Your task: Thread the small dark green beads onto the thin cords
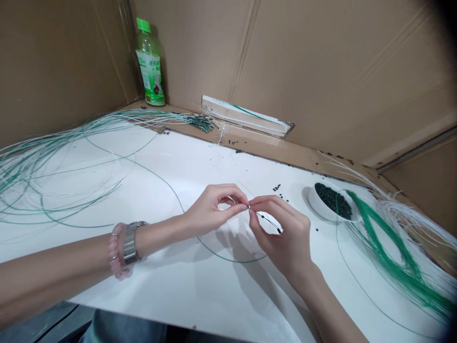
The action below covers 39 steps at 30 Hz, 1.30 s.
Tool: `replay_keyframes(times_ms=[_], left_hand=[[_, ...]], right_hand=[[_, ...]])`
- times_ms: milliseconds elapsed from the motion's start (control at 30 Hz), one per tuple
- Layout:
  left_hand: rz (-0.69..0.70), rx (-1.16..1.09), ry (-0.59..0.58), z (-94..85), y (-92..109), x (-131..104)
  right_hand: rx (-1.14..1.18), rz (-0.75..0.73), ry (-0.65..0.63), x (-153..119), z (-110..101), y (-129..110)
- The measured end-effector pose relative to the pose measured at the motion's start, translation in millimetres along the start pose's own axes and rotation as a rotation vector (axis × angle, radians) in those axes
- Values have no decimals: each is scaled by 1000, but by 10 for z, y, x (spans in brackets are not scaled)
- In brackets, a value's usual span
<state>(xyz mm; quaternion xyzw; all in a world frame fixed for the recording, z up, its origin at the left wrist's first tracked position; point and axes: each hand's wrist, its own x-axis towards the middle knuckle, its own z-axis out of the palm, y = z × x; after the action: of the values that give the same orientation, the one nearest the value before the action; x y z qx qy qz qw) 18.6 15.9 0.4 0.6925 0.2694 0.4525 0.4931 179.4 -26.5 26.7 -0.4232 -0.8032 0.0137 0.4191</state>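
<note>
One pink bead bracelet (113, 250) and one broad silver band (130, 244) on the wearer's left wrist, well left of the white bowl (317, 208). Left hand (210, 209), left of bowl: thumb and forefinger pinched together on a beaded strand (270, 222). Right hand (291, 233), between left hand and bowl: fingertips closed on the same strand, right beside the left's. Strand left of bowl, fine and dark, a few small black beads along it, running back between right thumb and fingers; pale glint at the pinch, too small to identify. Long green line (228, 260) curves over the white tabletop (153, 286), left of bowl, passing under the left arm; cannot tell whether it joins the beaded piece. Bowl heaped with black beads (332, 197); loose beads (277, 187) left of it. Green bundle (389, 257) at bowl's right. Farther off, left of bowl, green-and-white strands (46, 152) with dark ends. Beyond, left and behind bowl, bottle (144, 44): green cap, green-and-white label (150, 71), Chinese characters, first two apparently 天天, rest unclear.
</note>
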Motion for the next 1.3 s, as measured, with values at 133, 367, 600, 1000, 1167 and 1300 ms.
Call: replay_keyframes(times_ms=[133,367,600,1000,1167,1300], left_hand=[[-37,9,26,-4,-3,9],[-62,38,61,4,-8,1],[-32,109,58,6,-9,-12],[-36,180,-1,-7,-38,2],[-58,144,-8,-20,-47,-3],[-75,154,-47,-25,-48,-4]], right_hand=[[54,63,1,-14,11,20],[139,224,-20,-25,45,52],[208,320,-69,-12,55,56],[195,356,-58,-12,75,96],[132,366,-74,-12,42,159],[139,326,-96,-6,40,144]])
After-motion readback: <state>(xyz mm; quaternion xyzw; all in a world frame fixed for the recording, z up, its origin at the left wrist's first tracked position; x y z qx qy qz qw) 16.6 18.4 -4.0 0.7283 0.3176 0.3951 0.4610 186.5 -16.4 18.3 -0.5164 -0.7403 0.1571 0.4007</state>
